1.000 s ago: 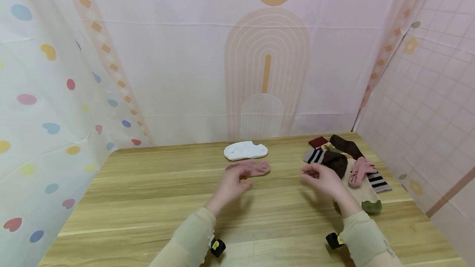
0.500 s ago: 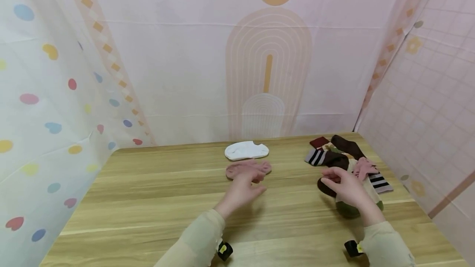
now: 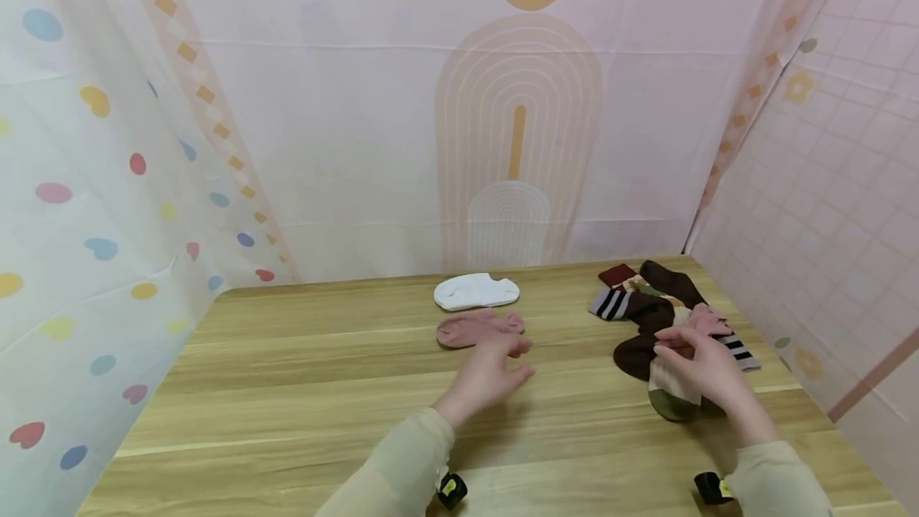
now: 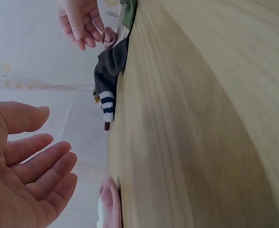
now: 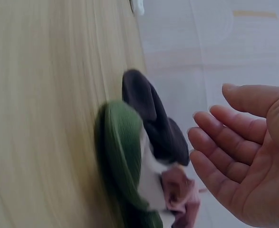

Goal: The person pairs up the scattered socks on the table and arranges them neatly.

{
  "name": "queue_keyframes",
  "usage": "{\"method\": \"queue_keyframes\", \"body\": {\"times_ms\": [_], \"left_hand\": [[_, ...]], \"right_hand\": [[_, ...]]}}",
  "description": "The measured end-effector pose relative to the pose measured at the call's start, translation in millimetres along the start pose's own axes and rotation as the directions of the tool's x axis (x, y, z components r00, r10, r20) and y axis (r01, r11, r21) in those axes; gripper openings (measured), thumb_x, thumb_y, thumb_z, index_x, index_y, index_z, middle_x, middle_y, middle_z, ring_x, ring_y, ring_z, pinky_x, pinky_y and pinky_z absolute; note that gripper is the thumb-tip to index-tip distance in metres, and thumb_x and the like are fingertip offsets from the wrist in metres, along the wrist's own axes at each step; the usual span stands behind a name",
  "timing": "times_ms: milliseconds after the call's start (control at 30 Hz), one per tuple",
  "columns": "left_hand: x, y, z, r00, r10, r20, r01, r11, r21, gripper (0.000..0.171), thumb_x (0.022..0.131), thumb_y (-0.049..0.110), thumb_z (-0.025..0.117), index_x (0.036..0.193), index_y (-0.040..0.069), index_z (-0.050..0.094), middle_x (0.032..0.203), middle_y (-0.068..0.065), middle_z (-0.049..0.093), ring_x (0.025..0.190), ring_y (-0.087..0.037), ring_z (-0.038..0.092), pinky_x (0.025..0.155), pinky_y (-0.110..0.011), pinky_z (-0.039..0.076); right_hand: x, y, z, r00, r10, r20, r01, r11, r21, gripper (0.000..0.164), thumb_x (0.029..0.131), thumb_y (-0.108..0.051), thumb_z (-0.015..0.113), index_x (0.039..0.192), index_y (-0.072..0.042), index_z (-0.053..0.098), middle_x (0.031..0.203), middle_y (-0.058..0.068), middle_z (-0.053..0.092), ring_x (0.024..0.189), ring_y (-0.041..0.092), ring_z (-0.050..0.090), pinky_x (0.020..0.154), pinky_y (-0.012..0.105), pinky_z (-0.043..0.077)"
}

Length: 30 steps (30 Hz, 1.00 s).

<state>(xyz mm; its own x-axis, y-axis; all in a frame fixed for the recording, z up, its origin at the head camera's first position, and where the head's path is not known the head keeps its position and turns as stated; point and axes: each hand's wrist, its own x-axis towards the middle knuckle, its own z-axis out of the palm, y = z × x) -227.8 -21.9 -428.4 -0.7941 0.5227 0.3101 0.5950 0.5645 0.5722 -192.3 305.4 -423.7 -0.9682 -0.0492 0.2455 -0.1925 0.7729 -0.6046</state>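
My left hand [image 3: 491, 373] hovers over the table just in front of a flat pink ankle sock [image 3: 467, 329], fingers relaxed and holding nothing. Behind that lies a white low-cut sock [image 3: 476, 294]. My right hand [image 3: 707, 365] is above a heap of socks on the right; the right wrist view shows its fingers loosely bent with nothing in them. In the heap are a dark brown sock [image 3: 635, 357] with a striped cuff [image 3: 609, 304], a cream sock with a green toe [image 3: 673, 405], and a bunched pink sock [image 5: 177, 190] on top.
The wooden table [image 3: 287, 389] ends at a patterned curtain [image 3: 359, 142] along the back. Another curtain [image 3: 847, 222] closes the right side. A dark red cuff [image 3: 617, 274] and a second striped cuff [image 3: 739, 353] stick out of the heap.
My right hand has moved right, from the heap's left side to over it. My left hand has shifted a little right and nearer, uncovering more of the flat pink sock. The socks lie still.
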Motion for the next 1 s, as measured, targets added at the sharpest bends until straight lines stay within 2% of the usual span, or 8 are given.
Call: {"method": "queue_keyframes", "body": {"times_ms": [133,300,467,567,633,767,867,1000], "left_hand": [[1.8,3.7,3.5,1.0,-0.024,0.02,0.025,1.0,-0.008,0.029,0.082,0.016,0.07,0.108,0.003,0.065,0.104,-0.005,0.066,0.095,-0.015,0.061,0.081,-0.028,0.048],[5.0,9.2,6.6,1.0,-0.016,0.008,0.016,1.0,-0.016,0.03,0.082,0.015,0.07,0.108,0.004,0.064,0.103,-0.004,0.066,0.095,-0.014,0.061,0.082,-0.027,0.048],[7.7,16.2,8.8,1.0,-0.018,0.007,0.018,0.998,-0.053,0.031,0.083,0.016,0.07,0.112,0.005,0.063,0.105,-0.003,0.066,0.096,-0.013,0.06,0.083,-0.026,0.047],[8.9,18.9,11.6,1.0,-0.024,0.003,0.025,0.997,-0.074,0.031,0.083,0.016,0.069,0.112,0.006,0.064,0.105,-0.002,0.066,0.097,-0.012,0.06,0.083,-0.026,0.047],[9.5,20.6,13.5,1.0,-0.029,0.0,0.029,0.996,-0.083,0.031,0.083,0.017,0.069,0.111,0.006,0.064,0.105,-0.002,0.066,0.097,-0.012,0.06,0.083,-0.026,0.047],[10.6,23.5,18.1,1.0,-0.028,-0.006,0.027,0.996,-0.09,0.028,0.083,0.018,0.069,0.109,0.007,0.064,0.103,-0.001,0.066,0.096,-0.012,0.06,0.082,-0.025,0.047],[11.2,25.2,22.2,1.0,-0.017,-0.004,0.016,0.996,-0.088,0.028,0.083,0.017,0.07,0.108,0.007,0.065,0.103,-0.001,0.066,0.094,-0.011,0.06,0.081,-0.024,0.047],[12.2,28.4,27.8,1.0,-0.02,0.013,0.021,0.996,-0.081,0.029,0.083,0.018,0.07,0.109,0.006,0.065,0.104,-0.001,0.066,0.094,-0.011,0.06,0.081,-0.024,0.047]], "right_hand": [[-3.9,5.1,-7.4,0.999,-0.012,-0.04,0.011,1.0,-0.027,0.026,0.089,-0.018,0.063,0.106,0.001,0.063,0.092,0.008,0.065,0.077,0.013,0.056,0.065,0.025,0.047],[-7.5,10.7,-14.8,0.994,-0.015,-0.106,0.012,0.999,-0.033,0.022,0.085,-0.013,0.067,0.103,0.0,0.064,0.092,0.012,0.065,0.076,0.001,0.054,0.063,0.02,0.046],[-10.1,19.4,-22.1,0.993,0.068,-0.101,-0.073,0.996,-0.05,0.029,0.088,-0.022,0.065,0.104,0.001,0.062,0.096,0.018,0.064,0.081,0.021,0.059,0.062,0.024,0.047],[-11.5,25.8,-26.6,0.993,0.082,-0.085,-0.087,0.995,-0.055,0.032,0.09,-0.023,0.061,0.107,0.004,0.059,0.098,0.021,0.062,0.085,0.03,0.059,0.062,0.024,0.047],[-12.2,29.5,-29.6,0.994,0.083,-0.073,-0.086,0.996,-0.036,0.034,0.091,-0.021,0.06,0.11,0.007,0.057,0.1,0.023,0.061,0.085,0.027,0.058,0.062,0.022,0.047],[-12.5,35.7,-34.4,0.994,0.069,-0.085,-0.071,0.997,-0.02,0.033,0.091,-0.018,0.06,0.11,0.009,0.057,0.1,0.024,0.06,0.08,0.005,0.053,0.061,0.018,0.045],[-13.0,40.3,-36.6,0.993,0.067,-0.098,-0.07,0.997,-0.023,0.031,0.09,-0.015,0.061,0.108,0.01,0.057,0.098,0.024,0.06,0.077,-0.003,0.048,0.061,0.017,0.044],[-13.4,46.2,-38.4,0.992,0.079,-0.096,-0.085,0.995,-0.052,0.029,0.09,-0.014,0.061,0.107,0.009,0.057,0.096,0.024,0.06,0.078,0.007,0.053,0.059,0.019,0.044]]}}
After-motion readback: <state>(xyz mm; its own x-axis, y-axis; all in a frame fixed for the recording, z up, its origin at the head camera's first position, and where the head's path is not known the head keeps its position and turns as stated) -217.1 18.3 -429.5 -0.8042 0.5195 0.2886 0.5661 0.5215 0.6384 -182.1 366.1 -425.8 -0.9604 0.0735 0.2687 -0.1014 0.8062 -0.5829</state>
